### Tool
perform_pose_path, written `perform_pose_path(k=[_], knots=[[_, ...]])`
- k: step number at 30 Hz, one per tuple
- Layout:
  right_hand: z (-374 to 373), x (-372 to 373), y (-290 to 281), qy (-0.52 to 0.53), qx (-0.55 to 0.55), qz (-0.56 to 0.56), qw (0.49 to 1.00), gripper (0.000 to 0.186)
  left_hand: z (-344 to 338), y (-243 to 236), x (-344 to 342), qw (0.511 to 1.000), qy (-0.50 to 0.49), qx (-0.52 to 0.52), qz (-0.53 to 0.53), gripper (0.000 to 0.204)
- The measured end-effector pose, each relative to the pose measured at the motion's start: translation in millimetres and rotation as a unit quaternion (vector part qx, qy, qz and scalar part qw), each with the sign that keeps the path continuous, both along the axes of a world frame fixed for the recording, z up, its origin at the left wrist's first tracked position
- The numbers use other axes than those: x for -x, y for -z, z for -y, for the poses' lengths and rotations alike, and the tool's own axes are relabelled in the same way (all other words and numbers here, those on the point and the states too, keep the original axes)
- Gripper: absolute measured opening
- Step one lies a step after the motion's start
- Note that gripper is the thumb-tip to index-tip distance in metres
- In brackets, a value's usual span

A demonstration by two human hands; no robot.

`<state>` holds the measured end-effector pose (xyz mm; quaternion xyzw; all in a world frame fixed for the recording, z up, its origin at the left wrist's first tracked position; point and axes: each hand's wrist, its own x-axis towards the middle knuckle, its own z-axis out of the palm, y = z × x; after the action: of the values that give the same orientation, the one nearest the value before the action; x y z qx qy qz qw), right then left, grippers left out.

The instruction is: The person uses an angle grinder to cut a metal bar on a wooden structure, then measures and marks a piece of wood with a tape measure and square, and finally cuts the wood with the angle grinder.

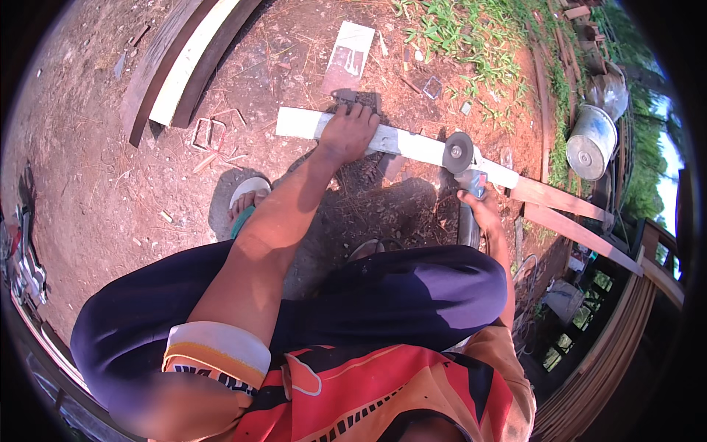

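A long white metal bar (412, 146) lies across the dirt ground in front of me. My left hand (346, 132) presses down flat on it near its left end. My right hand (482, 210) grips the body of an angle grinder (468, 177), whose round cutting disc (458, 152) stands against the bar to the right of my left hand. I am squatting, with my knees in dark trousers below both arms and a sandalled foot (247, 200) on the ground at left.
Long planks (184, 66) lie at upper left, and a flat pale sheet (347, 57) beyond the bar. Small metal frames (208, 134) rest on the dirt. A metal bucket (591, 141) and grass are at upper right; wooden beams (582, 232) run off to the right.
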<state>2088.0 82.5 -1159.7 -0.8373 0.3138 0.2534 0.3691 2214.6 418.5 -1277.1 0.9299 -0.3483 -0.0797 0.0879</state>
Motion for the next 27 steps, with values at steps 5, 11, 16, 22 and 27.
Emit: perform_pose_path(k=[5, 11, 16, 22, 27], knots=[[2, 15, 3, 0.006, -0.026, 0.008, 1.0, 0.05, 2, 0, 0, 1.0, -0.001, 0.001, 0.001, 0.055], [-11, 27, 0, 0.017, -0.006, -0.024, 1.0, 0.05, -1, -5, 0, 1.0, -0.011, -0.008, -0.028, 0.055], [2, 48, 15, 0.023, -0.04, 0.025, 0.999, 0.05, 3, 0, -5, 1.0, -0.005, 0.006, -0.027, 0.055], [-18, 56, -1, 0.02, -0.004, -0.018, 1.0, 0.051, 0, 0, -17, 0.994, -0.018, 0.021, -0.102, 0.071], [-25, 90, 1, 0.134, -0.067, 0.04, 0.988, 0.049, 4, -31, -59, 0.965, 0.013, -0.016, -0.262, 0.087]])
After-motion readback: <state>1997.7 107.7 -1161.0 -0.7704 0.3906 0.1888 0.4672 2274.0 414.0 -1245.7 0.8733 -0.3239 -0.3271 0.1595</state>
